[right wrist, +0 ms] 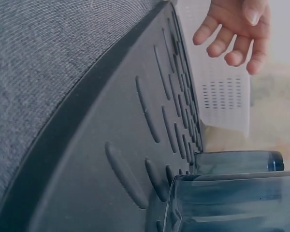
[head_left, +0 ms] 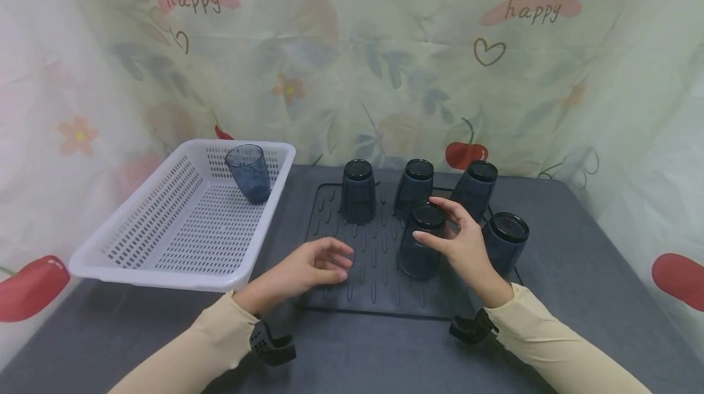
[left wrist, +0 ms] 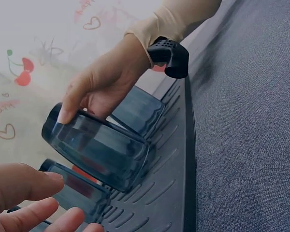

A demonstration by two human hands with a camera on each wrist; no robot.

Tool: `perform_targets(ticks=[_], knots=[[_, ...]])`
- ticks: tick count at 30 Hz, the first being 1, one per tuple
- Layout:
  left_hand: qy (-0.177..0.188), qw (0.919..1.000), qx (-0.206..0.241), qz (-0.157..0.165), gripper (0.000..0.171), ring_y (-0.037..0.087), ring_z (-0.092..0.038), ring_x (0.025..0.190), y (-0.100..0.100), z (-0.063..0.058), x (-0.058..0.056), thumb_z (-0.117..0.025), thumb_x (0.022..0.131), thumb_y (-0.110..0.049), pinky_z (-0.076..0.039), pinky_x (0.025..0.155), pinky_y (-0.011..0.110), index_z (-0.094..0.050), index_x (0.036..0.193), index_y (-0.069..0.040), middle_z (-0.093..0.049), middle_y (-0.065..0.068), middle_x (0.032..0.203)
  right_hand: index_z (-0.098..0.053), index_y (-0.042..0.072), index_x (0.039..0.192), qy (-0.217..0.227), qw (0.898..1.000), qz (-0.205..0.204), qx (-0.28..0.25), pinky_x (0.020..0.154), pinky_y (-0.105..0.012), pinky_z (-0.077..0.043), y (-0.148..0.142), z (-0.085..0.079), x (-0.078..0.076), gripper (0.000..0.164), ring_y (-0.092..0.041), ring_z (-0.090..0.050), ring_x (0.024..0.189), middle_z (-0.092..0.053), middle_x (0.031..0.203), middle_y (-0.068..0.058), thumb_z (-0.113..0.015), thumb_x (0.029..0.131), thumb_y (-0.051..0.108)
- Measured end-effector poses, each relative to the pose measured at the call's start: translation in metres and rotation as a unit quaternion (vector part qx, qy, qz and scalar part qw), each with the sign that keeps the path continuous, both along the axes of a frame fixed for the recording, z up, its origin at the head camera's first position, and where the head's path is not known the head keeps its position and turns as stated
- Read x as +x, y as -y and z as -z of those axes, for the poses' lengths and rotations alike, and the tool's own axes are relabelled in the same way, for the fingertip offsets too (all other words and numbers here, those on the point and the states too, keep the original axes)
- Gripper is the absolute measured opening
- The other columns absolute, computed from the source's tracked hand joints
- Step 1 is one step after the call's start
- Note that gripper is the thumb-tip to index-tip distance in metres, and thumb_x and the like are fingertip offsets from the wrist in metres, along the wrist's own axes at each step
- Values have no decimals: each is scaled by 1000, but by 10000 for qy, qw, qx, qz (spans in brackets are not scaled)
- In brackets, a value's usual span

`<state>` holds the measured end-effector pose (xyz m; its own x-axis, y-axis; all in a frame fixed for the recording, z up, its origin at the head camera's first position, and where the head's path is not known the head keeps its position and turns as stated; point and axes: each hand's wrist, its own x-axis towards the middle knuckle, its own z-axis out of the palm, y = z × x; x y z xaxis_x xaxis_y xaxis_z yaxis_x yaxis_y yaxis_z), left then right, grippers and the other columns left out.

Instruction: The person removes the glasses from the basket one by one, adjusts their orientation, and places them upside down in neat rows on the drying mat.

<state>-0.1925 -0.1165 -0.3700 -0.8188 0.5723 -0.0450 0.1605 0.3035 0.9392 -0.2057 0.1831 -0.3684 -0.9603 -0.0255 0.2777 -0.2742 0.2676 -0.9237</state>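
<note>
My right hand (head_left: 462, 239) holds a blue-tinted drinking glass (head_left: 420, 253) around its upper end, thumb on the near side and fingers behind. The glass is upside down, its rim right at the black ribbed drying mat (head_left: 374, 291). Over the mat's left part hovers my left hand (head_left: 321, 261), fingers loosely bent and nothing in them. In the left wrist view the held glass (left wrist: 99, 150) leans, with the left fingers apart from it. Three more upturned glasses stand along the back: left (head_left: 358, 195), middle (head_left: 412, 191) and right (head_left: 474, 189).
Beside my right wrist stands another upturned glass (head_left: 505, 244). A white perforated plastic basket (head_left: 181, 223) sits at the left, with one blue glass (head_left: 250, 174) leaning in its back right corner. Grey cloth (head_left: 363, 351) covers the table; a patterned curtain (head_left: 352, 76) hangs behind.
</note>
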Motion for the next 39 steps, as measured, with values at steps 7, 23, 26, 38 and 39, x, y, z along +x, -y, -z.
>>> perform_targets(ticks=[7, 23, 26, 38, 39], knots=[[-3, 10000, -2, 63, 43, 26, -63, 108, -2, 1, -1, -65, 92, -10, -52, 90, 36, -52, 130, 2, -62, 19, 120, -46, 7, 139, -5, 10000, -23, -21, 115, -48, -28, -1, 3, 1, 68, -16, -41, 132, -47, 143, -5, -79, 80, 11], [21, 10000, -53, -13, 42, 24, -63, 108, -3, -1, 0, -67, 91, -11, -51, 90, 37, -53, 130, 0, -63, 15, 118, -46, 7, 139, -26, 9999, -79, 83, 115, -52, -26, 0, 5, 2, 68, -19, -39, 132, -46, 143, -6, -80, 80, 12], [18, 10000, -33, 12, 42, 25, -62, 108, -3, -1, 1, -66, 91, -11, -51, 90, 37, -53, 129, 1, -63, 17, 119, -46, 8, 138, -22, 9999, -73, 87, 115, -52, -26, 0, 6, 2, 68, -19, -39, 131, -46, 142, -5, -80, 80, 12], [76, 10000, -13, 58, 43, 27, -63, 109, -2, -3, 1, -66, 91, -11, -52, 89, 36, -52, 131, 1, -61, 20, 121, -44, 10, 139, 139, 9996, -191, 177, 109, -52, -34, -4, 6, 1, 69, -16, -45, 122, -48, 140, -8, -80, 80, 14], [71, 10000, -21, 59, 43, 27, -63, 109, -2, -3, 1, -66, 91, -11, -53, 89, 36, -52, 131, 1, -61, 21, 122, -43, 10, 139, 149, 9995, -201, 195, 109, -52, -34, -4, 6, 1, 70, -15, -45, 120, -48, 139, -8, -80, 80, 14]])
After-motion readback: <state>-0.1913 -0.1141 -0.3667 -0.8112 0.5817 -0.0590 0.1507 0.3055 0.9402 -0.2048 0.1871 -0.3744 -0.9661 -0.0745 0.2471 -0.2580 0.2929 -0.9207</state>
